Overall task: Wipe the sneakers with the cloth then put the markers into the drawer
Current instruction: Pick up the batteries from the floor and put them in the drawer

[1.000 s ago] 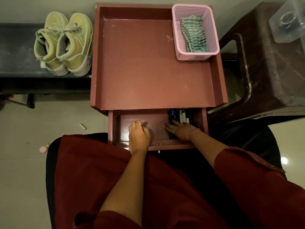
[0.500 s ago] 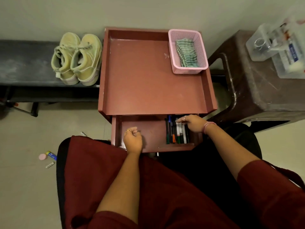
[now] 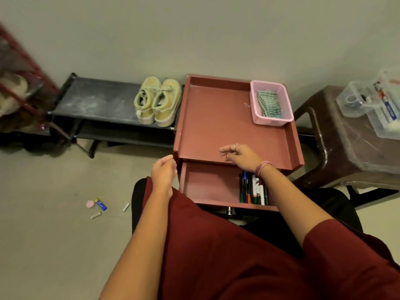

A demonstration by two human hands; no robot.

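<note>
A pair of pale yellow sneakers stands on a low black rack by the wall. The striped green cloth lies in a pink basket on the red-brown table top. Below it the drawer is pulled out, with several markers lying at its right side. My left hand hovers empty just left of the drawer, fingers loosely curled. My right hand hangs over the table's front edge, fingers relaxed, holding nothing.
A brown plastic stool at the right carries clear boxes. Small items lie on the floor at the left: a pink cap, a blue-yellow stick and two small white pieces. A red shelf stands far left.
Both hands have left the drawer: the left moved out to its left side, the right rose from the markers to the table's front edge. The view has pulled back.
</note>
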